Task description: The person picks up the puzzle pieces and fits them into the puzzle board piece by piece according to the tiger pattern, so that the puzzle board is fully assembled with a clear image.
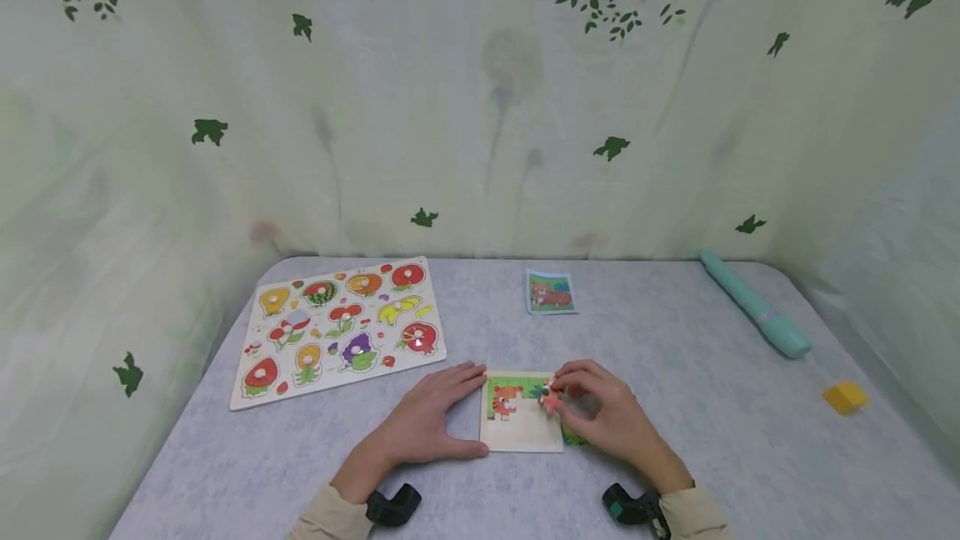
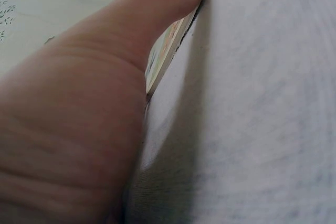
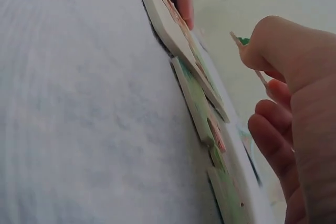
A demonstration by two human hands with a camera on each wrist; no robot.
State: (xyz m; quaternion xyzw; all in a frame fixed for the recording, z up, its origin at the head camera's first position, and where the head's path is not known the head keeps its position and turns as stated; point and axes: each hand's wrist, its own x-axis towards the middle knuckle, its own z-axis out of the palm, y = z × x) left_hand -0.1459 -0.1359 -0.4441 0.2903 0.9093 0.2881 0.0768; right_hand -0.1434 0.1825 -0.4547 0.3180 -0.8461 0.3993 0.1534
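A small wooden jigsaw board [image 1: 522,437] lies in front of me. Along its top and upper left are fitted pieces with a green background and an orange tiger [image 1: 506,401]; the lower right shows bare wood. My left hand [image 1: 423,419] rests at the board's left side, thumb and fingers spread straight against its edge. Above the board's right part, my right hand [image 1: 609,417] pinches a red and green jigsaw piece [image 1: 550,397] between thumb and fingers. In the right wrist view that piece is held above the table, apart from the board. Loose green pieces [image 3: 193,100] lie beside the board, partly hidden by my right hand in the head view.
A large fruit peg puzzle [image 1: 337,327] lies at the back left. Behind the board is a small picture card [image 1: 551,293]. Towards the right are a teal tapered stick [image 1: 756,305] and a yellow block [image 1: 846,397]. A patterned curtain [image 1: 480,98] hangs behind the table.
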